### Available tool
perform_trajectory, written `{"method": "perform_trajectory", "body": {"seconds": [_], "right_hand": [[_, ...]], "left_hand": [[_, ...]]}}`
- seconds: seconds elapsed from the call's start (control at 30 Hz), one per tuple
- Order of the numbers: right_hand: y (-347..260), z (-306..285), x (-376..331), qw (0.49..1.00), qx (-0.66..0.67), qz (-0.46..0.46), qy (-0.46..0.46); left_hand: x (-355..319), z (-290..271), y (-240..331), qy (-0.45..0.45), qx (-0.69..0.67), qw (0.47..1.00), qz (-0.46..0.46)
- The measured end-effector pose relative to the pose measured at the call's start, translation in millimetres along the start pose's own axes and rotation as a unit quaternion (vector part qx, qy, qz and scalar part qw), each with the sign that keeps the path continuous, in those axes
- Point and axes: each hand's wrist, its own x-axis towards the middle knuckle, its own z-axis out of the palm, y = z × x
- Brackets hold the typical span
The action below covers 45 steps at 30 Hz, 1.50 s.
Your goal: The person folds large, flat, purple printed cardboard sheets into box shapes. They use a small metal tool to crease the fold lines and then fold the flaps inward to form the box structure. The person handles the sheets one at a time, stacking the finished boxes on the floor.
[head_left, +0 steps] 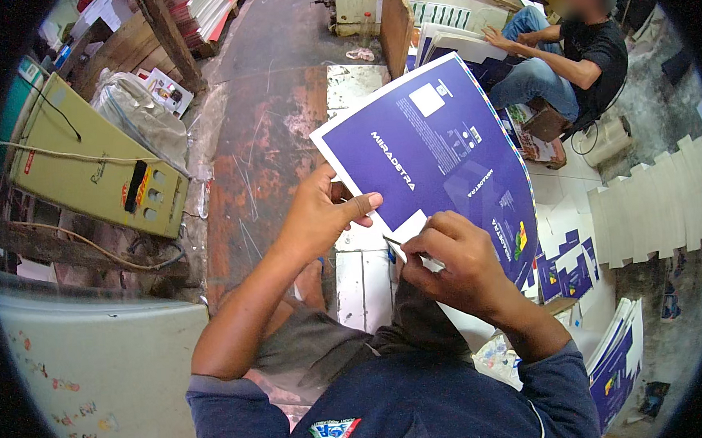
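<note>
A large purple printed card sheet (424, 188) with white borders is held up, tilted, in front of me. My left hand (319, 209) grips its lower left edge, thumb on the printed face and fingers behind. My right hand (454, 254) is closed in a pinch at the sheet's lower edge. Between its thumb and fingers is a narrow white strip of card (397, 248), bent away from the sheet. Whether that strip is still joined to the sheet cannot be made out.
At the right lie purple and white card cutouts (569, 272), a stack of purple sheets (617, 364) and a fanned pile of pale card (652, 202). Another person (587, 60) sits at the upper right handling sheets. A yellow-green metal cabinet (90, 160) and a sticker-dotted white surface (107, 370) stand left.
</note>
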Motion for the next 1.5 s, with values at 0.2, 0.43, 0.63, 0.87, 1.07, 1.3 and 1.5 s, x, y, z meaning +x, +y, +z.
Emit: {"method": "perform_trajectory", "body": {"seconds": [0.2,0.43,0.63,0.87,1.07,1.3,1.5], "right_hand": [[-3.4,-17.6,-29.0,0.992,-0.033,0.011,-0.12],[-9.0,-34.4,-52.3,0.966,-0.023,0.045,-0.255],[-2.5,-37.7,-50.2,0.987,0.117,0.056,-0.094],[17.1,18.5,-45.2,0.993,-0.057,0.047,0.089],[27.0,39.0,-50.1,0.99,-0.069,0.069,0.106],[27.3,50.1,-54.4,0.984,-0.034,0.049,0.165],[27.9,48.1,-55.4,0.981,-0.019,0.047,0.189]], "left_hand": [[2.8,1.9,-7.2,0.016,0.001,1.0,0.01],[2.7,-2.5,-8.3,0.013,0.013,1.0,0.006],[1.3,0.0,-1.2,0.022,-0.016,0.999,0.028],[-1.2,6.2,15.4,0.052,0.097,0.993,-0.031],[-1.6,7.9,2.0,0.062,0.115,0.991,0.006],[-0.8,-15.2,-18.5,0.003,0.003,0.997,0.075],[6.1,-39.2,-31.6,-0.03,-0.037,0.993,0.108]]}}
